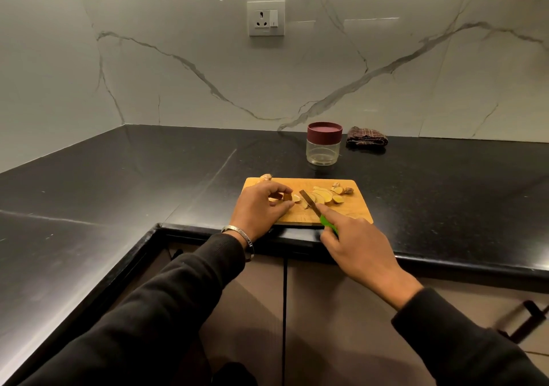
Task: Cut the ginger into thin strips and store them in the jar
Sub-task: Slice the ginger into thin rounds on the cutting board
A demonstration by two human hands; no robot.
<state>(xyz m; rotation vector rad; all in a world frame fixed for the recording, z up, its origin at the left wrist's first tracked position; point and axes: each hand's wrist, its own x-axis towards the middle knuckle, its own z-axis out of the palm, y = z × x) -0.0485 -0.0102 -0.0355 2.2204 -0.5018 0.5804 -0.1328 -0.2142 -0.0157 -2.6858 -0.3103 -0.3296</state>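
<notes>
Left hand (261, 204) sits on the left part of the cutting board (361, 212), fingertips curled and pinching a ginger piece (287, 197) flat against the wood. One uncut knob (266, 176) lies at the board's far-left corner, half off the edge.

Just right of the pinched piece: knife (309, 202), blade angled down onto the board, tip near the piece. Right hand (358, 244) wraps the green handle, index finger laid along the spine.

Right of the blade: a loose pile of ginger slices (322, 195), flat pale ovals, plus a few skin-on offcuts (344, 190) near the far-right corner. Slices, not strips yet, so I'd call the task mid-way through cutting.

Behind the board, slightly right: jar (323, 145), clear and empty, maroon lid on. Folded checked cloth (367, 137) just beside it, against the wall.

Handling, my read: ginger is light, firm and fibrous, and cut faces are probably damp and a bit slick. Small pieces will skate under the blade, so hold them by the sides, fingertips tucked back, flat face down. Strips will be thin and may cling to the fingers; gather them in a pinch or scrape them with the blade. The jar lid has to come off first.
</notes>
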